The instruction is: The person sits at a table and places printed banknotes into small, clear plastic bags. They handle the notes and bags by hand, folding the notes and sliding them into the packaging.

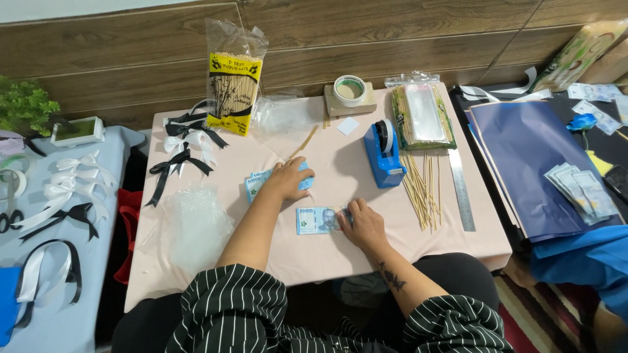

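While the left hand [288,178] lay flat, fingers closed over a small stack of notes [256,182] at frame centre, the right hand [364,225] pinned one banknote [316,219] flat on the pink table [216,261] below it, keeping both from sliding.

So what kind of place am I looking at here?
Probably a home or small-shop craft table for gift bouquets: a pink-covered table holds ribbon bows, bamboo skewers and a blue tape dispenser, with navy wrapping paper alongside.

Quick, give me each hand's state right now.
Left hand: palm down on a stack of blue banknotes.
Right hand: fingers pressing the edge of a single banknote.
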